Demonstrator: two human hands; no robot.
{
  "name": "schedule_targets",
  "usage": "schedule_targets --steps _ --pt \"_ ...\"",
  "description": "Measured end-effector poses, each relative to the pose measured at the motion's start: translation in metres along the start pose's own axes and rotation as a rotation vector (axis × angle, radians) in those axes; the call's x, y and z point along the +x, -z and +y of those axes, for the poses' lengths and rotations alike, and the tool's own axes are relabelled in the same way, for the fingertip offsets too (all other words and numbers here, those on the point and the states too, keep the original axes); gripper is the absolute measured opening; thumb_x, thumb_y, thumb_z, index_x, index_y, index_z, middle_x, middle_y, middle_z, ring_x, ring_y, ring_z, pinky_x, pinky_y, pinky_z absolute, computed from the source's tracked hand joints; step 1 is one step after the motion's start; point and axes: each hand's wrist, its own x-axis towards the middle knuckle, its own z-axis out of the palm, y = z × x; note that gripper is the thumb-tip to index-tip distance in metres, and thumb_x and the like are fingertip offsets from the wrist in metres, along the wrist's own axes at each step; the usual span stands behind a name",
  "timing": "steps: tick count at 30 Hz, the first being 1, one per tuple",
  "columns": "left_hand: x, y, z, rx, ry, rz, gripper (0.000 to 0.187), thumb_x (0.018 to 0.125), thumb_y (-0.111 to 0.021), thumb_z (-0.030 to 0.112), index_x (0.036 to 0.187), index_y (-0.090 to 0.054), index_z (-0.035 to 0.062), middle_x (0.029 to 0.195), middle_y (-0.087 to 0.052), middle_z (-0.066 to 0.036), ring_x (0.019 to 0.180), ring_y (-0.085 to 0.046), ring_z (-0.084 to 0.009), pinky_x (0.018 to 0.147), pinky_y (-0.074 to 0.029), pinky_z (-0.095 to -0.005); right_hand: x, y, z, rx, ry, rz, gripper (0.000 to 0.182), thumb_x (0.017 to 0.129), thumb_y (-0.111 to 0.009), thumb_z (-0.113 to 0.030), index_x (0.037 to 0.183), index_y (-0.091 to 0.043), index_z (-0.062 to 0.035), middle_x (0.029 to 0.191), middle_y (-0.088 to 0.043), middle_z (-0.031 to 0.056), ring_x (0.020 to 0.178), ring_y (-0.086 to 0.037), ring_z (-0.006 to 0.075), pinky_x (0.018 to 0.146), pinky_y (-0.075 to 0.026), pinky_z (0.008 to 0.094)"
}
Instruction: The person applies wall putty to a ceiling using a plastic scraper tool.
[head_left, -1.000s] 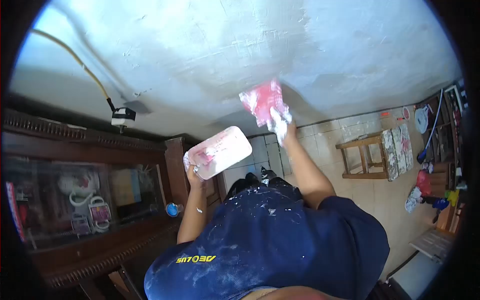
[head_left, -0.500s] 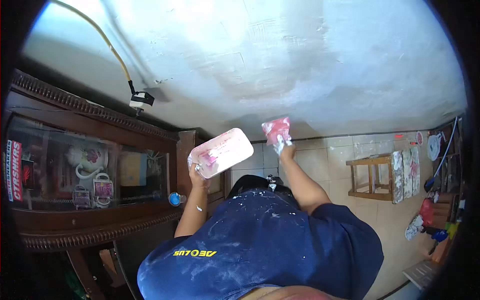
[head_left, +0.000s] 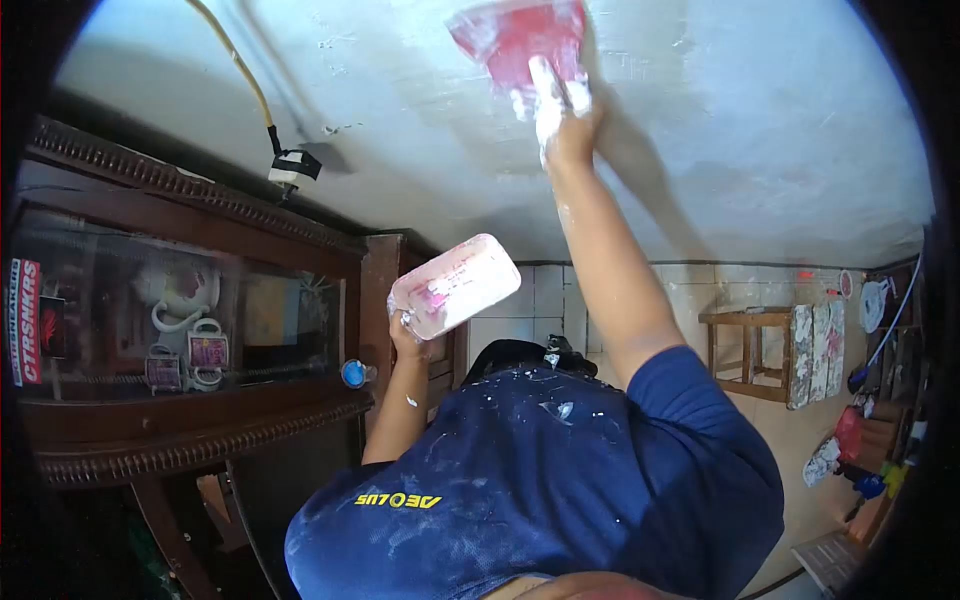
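My left hand (head_left: pixel 406 336) is closed on the near left edge of a shallow pink plastic tub (head_left: pixel 470 285), smeared inside with white paste. Raised against the pale wall (head_left: pixel 390 120), my right hand (head_left: pixel 563 122) grips a wide red putty spreader (head_left: pixel 530 45). White paste coats the fingers of that hand, and whitish smears mark the spreader. Its broad edge points up the wall and appears to touch the surface, which shows streaks and scratches.
On the left stands a dark wooden glass cabinet (head_left: pixel 150 425) with mugs and a teapot inside. A power socket (head_left: pixel 295 166) hangs on a yellow cable by the wall. To the right is a paint-spotted wooden stool (head_left: pixel 800 355); cluttered shelves (head_left: pixel 895 400) lie beyond.
My right hand has swung up from low near the floor line to high on the wall with the spreader. The tub in my left hand has shifted slightly up and right.
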Motion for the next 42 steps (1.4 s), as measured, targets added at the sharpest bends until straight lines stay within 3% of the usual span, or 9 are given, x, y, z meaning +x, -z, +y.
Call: schedule_targets --steps 5,7,9,14,20,25,30,34,42 --pt "-0.003 0.024 -0.006 0.021 -0.015 0.018 0.049 0.087 -0.039 0.031 0.125 -0.047 0.0003 0.121 -0.055 -0.016 0.113 -0.053 -0.031 0.096 -0.044 -0.0446 -0.107 0.213 0.131 -0.514 -0.513 0.334 0.036 0.077 -0.077 -0.02 0.097 -0.06 0.0045 0.076 -0.06 0.0075 0.059 -0.053 0.0129 0.049 -0.045 0.0294" --pt "-0.008 0.025 0.001 0.054 0.024 0.088 0.047 0.089 -0.039 0.03 0.124 -0.047 0.0 0.118 -0.056 -0.016 0.11 -0.055 -0.0301 0.094 -0.045 -0.044 -0.148 0.285 0.162 -0.704 -0.387 0.3 0.032 0.077 -0.076 -0.019 0.094 -0.063 0.0039 0.077 -0.063 0.0101 0.061 -0.057 0.0124 0.049 -0.048 0.0291" --pt "-0.004 0.021 0.005 0.096 -0.047 0.074 0.05 0.087 -0.039 0.033 0.124 -0.048 0.0007 0.119 -0.056 -0.017 0.11 -0.055 -0.0313 0.094 -0.045 -0.0451 -0.154 0.27 0.141 -0.61 -0.678 0.205 0.031 0.078 -0.075 -0.016 0.096 -0.062 0.0048 0.08 -0.064 0.0101 0.065 -0.06 0.0143 0.051 -0.051 0.0288" --pt "0.008 0.009 0.004 0.022 -0.066 0.0 0.052 0.086 -0.038 0.037 0.124 -0.049 0.0013 0.119 -0.055 -0.018 0.11 -0.054 -0.0333 0.096 -0.044 -0.0452 -0.079 0.113 0.027 0.072 -0.275 -0.101 0.029 0.082 -0.067 -0.005 0.107 -0.058 0.0065 0.093 -0.064 0.0123 0.065 -0.063 0.017 0.05 -0.052 0.0306" --pt "0.013 -0.018 0.006 -0.122 -0.087 -0.1 0.051 0.084 -0.044 0.03 0.127 -0.044 0.0026 0.12 -0.054 -0.016 0.11 -0.054 -0.0317 0.094 -0.046 -0.0436 0.002 -0.073 -0.124 -0.128 0.162 -0.169 0.026 0.085 -0.066 -0.016 0.101 -0.061 0.0039 0.092 -0.063 0.0096 0.061 -0.06 0.017 0.051 -0.048 0.0285" --pt "0.006 -0.01 0.007 -0.107 -0.083 -0.1 0.052 0.082 -0.042 0.028 0.127 -0.044 0.0023 0.12 -0.054 -0.016 0.11 -0.055 -0.0303 0.094 -0.046 -0.0417 0.007 0.031 -0.038 -0.311 -0.07 0.16 0.028 0.085 -0.067 -0.022 0.1 -0.059 -0.0004 0.077 -0.06 0.0087 0.057 -0.056 0.0154 0.046 -0.045 0.0268" --pt "0.0 0.016 0.0 0.021 -0.035 0.02 0.05 0.086 -0.041 0.035 0.123 -0.049 0.0025 0.118 -0.055 -0.016 0.11 -0.054 -0.0311 0.095 -0.045 -0.044 -0.092 0.292 0.133 -0.082 -0.532 0.367 0.025 0.086 -0.066 -0.02 0.107 -0.059 -0.0107 0.084 -0.059 -0.0001 0.063 -0.058 0.0159 0.052 -0.048 0.0288" --pt "-0.005 0.012 0.006 -0.022 -0.093 -0.019 0.049 0.086 -0.041 0.035 0.124 -0.048 0.0043 0.116 -0.056 -0.015 0.107 -0.056 -0.0302 0.092 -0.047 -0.0437 -0.13 0.256 0.086 -0.309 -0.631 0.258 0.024 0.086 -0.065 -0.016 0.108 -0.057 -0.0109 0.089 -0.06 0.0031 0.068 -0.06 0.0183 0.054 -0.049 0.0303" --pt "0.002 0.01 0.001 -0.086 -0.101 -0.124 0.052 0.086 -0.04 0.036 0.127 -0.045 0.0038 0.122 -0.052 -0.017 0.113 -0.052 -0.0326 0.098 -0.042 -0.0459 -0.022 0.034 -0.09 -0.293 -0.071 -0.097 0.018 0.089 -0.06 -0.017 0.103 -0.058 -0.0059 0.089 -0.06 0.0031 0.07 -0.057 0.0137 0.053 -0.046 0.0287"
